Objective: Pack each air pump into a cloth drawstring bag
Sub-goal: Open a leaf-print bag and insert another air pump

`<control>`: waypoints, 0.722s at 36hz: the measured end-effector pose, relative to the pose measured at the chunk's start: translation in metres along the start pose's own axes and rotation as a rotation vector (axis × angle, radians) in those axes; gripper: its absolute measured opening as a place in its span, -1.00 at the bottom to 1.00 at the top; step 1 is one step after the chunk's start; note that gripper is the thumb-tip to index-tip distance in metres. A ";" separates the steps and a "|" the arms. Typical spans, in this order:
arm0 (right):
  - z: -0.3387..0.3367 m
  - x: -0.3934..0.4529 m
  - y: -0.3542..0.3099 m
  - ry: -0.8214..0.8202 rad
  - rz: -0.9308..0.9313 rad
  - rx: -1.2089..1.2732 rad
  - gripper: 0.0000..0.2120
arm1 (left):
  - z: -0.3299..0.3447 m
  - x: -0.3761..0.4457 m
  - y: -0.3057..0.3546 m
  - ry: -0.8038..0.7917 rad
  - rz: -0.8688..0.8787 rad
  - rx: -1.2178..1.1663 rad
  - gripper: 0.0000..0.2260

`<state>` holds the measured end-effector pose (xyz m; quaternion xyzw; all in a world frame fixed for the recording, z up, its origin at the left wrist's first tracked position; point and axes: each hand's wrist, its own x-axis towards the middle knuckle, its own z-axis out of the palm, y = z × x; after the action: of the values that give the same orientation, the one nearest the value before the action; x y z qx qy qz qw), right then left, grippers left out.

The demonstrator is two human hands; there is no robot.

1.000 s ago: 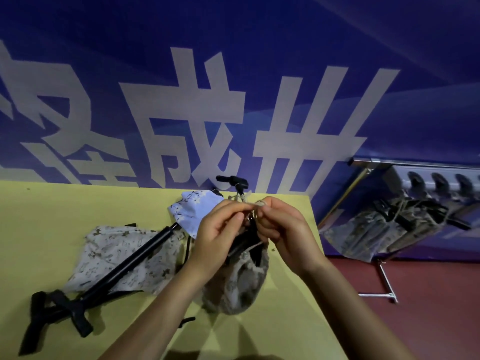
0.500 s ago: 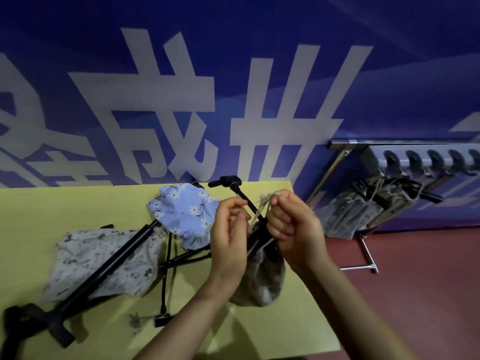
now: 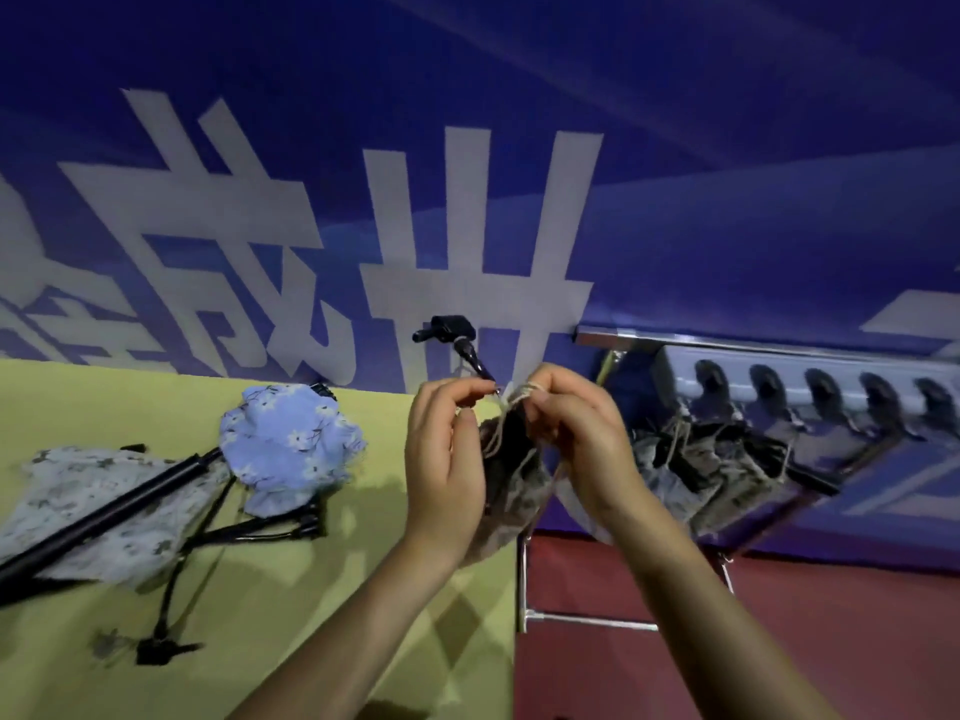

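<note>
Above the table's (image 3: 311, 641) right edge, the left hand (image 3: 447, 459) and right hand (image 3: 576, 439) pinch the drawstring (image 3: 506, 407) of a bagged pump (image 3: 511, 491). Pulling evenly should cinch it shut.

Left hand (image 3: 447, 459) and right hand (image 3: 576, 439) raised close together, fingers apparently pinching cord

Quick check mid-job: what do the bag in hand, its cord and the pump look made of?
Bag: soft printed cloth, matte; it sags and creases. Cord: pale twine, likely cotton or jute; looks fibrous, but blurred. Pump: black, faintly glossy stem and handle, plastic or painted metal; cannot tell which.
</note>
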<state>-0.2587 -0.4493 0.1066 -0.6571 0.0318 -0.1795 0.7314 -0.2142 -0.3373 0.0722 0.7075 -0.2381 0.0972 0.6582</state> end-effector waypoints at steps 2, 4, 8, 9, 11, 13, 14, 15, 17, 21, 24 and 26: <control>-0.032 0.003 -0.007 -0.056 0.024 0.046 -0.85 | 0.032 -0.005 0.007 0.021 0.004 0.015 -0.75; -0.065 0.001 -0.014 -0.097 0.044 0.070 -0.86 | 0.062 -0.013 0.015 0.019 0.012 0.060 -0.78; -0.118 -0.004 -0.025 -0.149 0.053 0.129 -0.86 | 0.099 -0.022 0.029 -0.017 0.083 0.176 -0.79; -0.130 -0.006 -0.027 -0.158 0.058 0.133 -0.85 | 0.106 -0.023 0.032 -0.025 0.120 0.218 -0.79; -0.152 -0.009 -0.033 -0.170 0.060 0.088 -0.84 | 0.119 -0.022 0.039 -0.053 0.191 0.297 -0.77; -0.171 -0.012 -0.040 -0.195 0.049 0.000 -0.84 | 0.132 -0.018 0.047 -0.127 0.256 0.348 -0.74; -0.181 -0.015 -0.044 -0.206 0.037 -0.043 -0.84 | 0.141 -0.016 0.052 -0.182 0.283 0.366 -0.73; -0.191 -0.018 -0.047 -0.213 0.025 -0.081 -0.84 | 0.151 -0.014 0.057 -0.243 0.307 0.381 -0.72; -0.205 -0.023 -0.051 -0.215 0.010 -0.134 -0.84 | 0.168 -0.014 0.061 -0.334 0.330 0.385 -0.70; -0.229 -0.033 -0.053 -0.164 0.028 -0.148 -0.86 | 0.195 -0.026 0.066 -0.427 0.233 0.316 -0.64; -0.245 -0.040 -0.049 -0.110 0.047 -0.156 -0.85 | 0.212 -0.037 0.058 -0.532 0.229 0.369 -0.62; -0.258 -0.046 -0.045 -0.071 0.059 -0.174 -0.85 | 0.226 -0.040 0.050 -0.607 0.202 0.403 -0.62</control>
<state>-0.3850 -0.6836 0.1071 -0.7228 0.0407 -0.1309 0.6773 -0.3117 -0.5507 0.0730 0.7924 -0.4671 -0.0074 0.3922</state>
